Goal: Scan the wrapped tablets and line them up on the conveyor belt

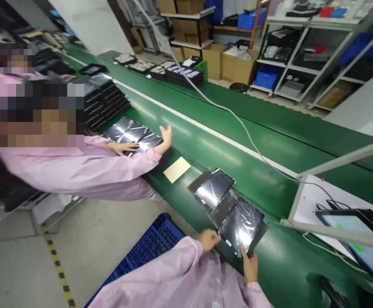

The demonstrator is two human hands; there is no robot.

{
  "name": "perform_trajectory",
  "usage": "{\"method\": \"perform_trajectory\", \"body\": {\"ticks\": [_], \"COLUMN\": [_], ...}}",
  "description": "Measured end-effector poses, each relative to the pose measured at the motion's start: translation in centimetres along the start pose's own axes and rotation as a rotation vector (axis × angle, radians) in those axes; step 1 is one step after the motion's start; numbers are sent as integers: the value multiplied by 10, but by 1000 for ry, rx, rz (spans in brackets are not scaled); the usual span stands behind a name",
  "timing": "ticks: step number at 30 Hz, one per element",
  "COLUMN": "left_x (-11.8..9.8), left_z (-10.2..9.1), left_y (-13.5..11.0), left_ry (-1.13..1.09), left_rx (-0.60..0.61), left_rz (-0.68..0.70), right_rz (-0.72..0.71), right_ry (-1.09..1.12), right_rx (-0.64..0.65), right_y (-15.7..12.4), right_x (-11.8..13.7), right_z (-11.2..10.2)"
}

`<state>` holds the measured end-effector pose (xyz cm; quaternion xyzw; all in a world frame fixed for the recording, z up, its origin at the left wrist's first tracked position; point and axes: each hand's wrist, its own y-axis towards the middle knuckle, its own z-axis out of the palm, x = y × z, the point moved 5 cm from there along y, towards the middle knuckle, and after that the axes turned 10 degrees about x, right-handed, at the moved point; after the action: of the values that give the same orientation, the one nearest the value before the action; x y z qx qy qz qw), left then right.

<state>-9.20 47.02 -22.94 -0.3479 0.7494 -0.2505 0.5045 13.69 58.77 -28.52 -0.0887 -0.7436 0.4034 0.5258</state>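
My left hand pinches the near-left edge of a black tablet in a clear plastic bag that lies on the green conveyor table. My right hand grips the same bagged tablet at its near corner. A second bagged tablet lies just beyond it on a dark sheet, untouched. Both my sleeves are pink.
A co-worker in pink at the left presses both hands on a stack of bagged tablets. A yellow card lies between us. A lit tablet with cables sits at the right. A blue crate stands on the floor.
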Motion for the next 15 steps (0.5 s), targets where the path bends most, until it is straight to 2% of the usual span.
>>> {"method": "perform_trajectory", "body": {"ticks": [2, 3, 4, 5, 6, 7, 9, 12, 15], "left_x": [-3, -6, -11, -14, -17, -19, -25, -31, -27], "left_z": [-72, -109, -138, -158, -170, -174, -166, -148, -147], "left_y": [18, 26, 37, 49, 61, 70, 83, 88, 95], "left_ry": [67, 139, 222, 277, 320, 365, 453, 556, 528], "left_rx": [-191, -370, -467, -481, -459, -414, -344, -370, -397], "left_rz": [3, 3, 20, -2, -33, -63, -120, -206, -300], "right_rz": [6, 4, -3, -10, -19, -35, -90, -133, -24], "right_ry": [39, 41, 39, 27, -6, -73, -298, -641, -772], "right_rx": [-56, -81, -104, -131, -174, -232, -340, -398, -440], "right_y": [5, 7, 8, 7, 6, 3, -5, -12, -7], "right_x": [5, 7, 8, 9, 9, 10, 13, 21, 29], "right_z": [-15, -22, -29, -35, -41, -46, -49, -31, -10]}}
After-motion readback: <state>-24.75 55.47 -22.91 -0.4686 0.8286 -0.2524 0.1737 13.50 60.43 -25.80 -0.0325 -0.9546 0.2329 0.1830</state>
